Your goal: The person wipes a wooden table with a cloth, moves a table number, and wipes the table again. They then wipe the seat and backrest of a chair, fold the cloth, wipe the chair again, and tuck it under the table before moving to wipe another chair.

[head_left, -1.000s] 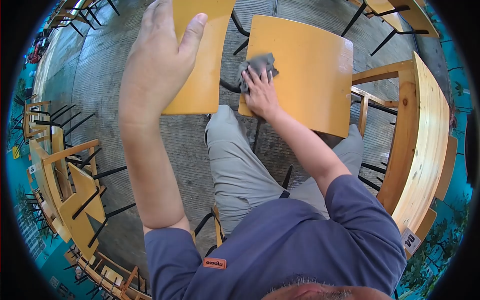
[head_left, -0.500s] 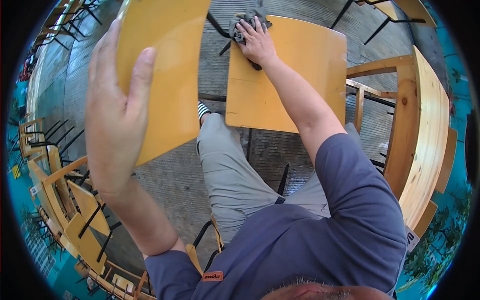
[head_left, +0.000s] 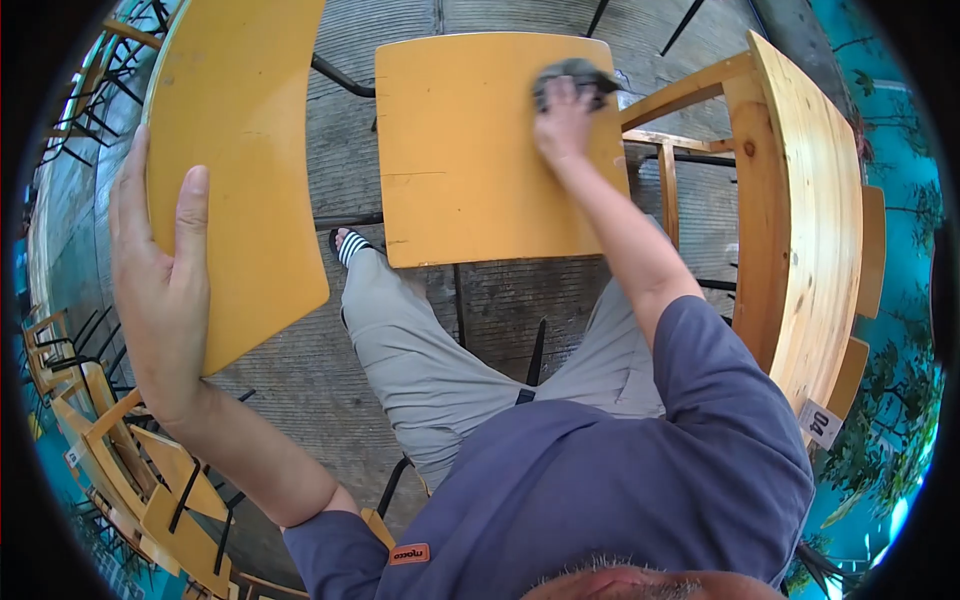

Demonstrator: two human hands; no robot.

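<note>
A yellow wooden chair stands before me, its flat seat (head_left: 470, 160) in the middle and its curved backrest (head_left: 250, 170) upright on the left. My left hand (head_left: 160, 270) holds the backrest's outer edge, thumb on the front face and fingers stretched along the side. At the far right corner of the seat, my right hand (head_left: 562, 132) presses down on a crumpled dark grey cloth (head_left: 598, 80). Motion blurs the cloth and fingers slightly. Thin scratches mark the seat's left part.
A pale wooden table (head_left: 815, 230) with a number tag (head_left: 820, 424) stands close on my right. Stacked chairs and tables (head_left: 150, 470) fill the lower left. My sandalled foot (head_left: 350, 245) is beside the seat on the ridged floor (head_left: 290, 420).
My right hand has swept the cloth from the seat's far left corner to its far right side. My left hand stays on the backrest while the whole view has shifted.
</note>
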